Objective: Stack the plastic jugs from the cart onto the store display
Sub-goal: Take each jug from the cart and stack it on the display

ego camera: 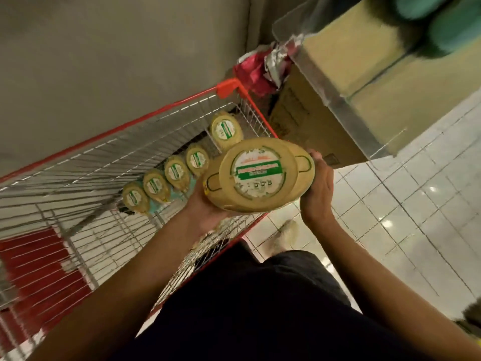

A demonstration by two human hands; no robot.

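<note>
Wire cart (130,126) with red rim fills the left side. Display (335,100) with a metal edge sits top right, well apart from the cart's far corner, blurred. Cardboard box (299,118) sits under the display, just beside the cart's far right corner. Tiled floor (416,191) on the right.

Held jug (256,175), tan with a round green-and-white label, is up in the air over the cart's right rim, tilted, label to camera. Maybe a second one pressed behind it; can't tell.

Row of five jugs (177,171) lies inside the cart along its right wall.

Left hand (205,212) cups the held jug from below, fingers hidden behind it. Right hand (318,188) grips its right side, fingers curled round the far edge.

Shoe (283,237) on the floor beside the cart, blurred.
</note>
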